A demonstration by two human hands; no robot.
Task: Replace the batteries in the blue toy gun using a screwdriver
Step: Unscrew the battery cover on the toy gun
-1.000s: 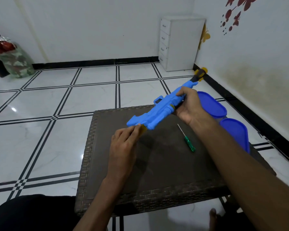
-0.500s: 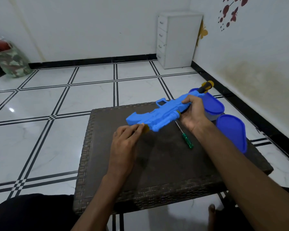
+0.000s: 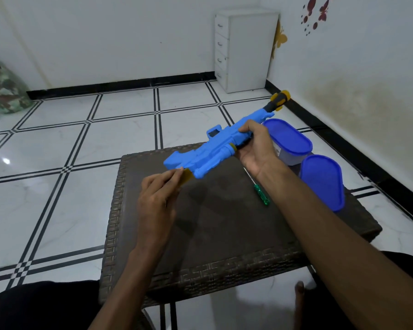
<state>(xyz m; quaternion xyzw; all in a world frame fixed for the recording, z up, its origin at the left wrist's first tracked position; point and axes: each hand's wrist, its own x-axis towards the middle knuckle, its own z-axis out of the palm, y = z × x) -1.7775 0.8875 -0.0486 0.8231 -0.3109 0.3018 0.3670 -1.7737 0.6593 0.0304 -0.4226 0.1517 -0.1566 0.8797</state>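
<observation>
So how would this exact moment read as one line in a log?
stage: handling toy gun | right hand: grips barrel | left hand: pinches yellow part | screwdriver: untouched on table

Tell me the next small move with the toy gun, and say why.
Probably lay the blue toy gun flat on the table, then reach for the green screwdriver. Both the left hand and right hand grip the gun, held above the table; the screwdriver lies untouched.

Both forearms reached forward; the left hand (image 3: 159, 195) had its fingers extended together, pinching at their tips, while the right hand (image 3: 256, 148) was curled in a grip, palm turned leftward
</observation>
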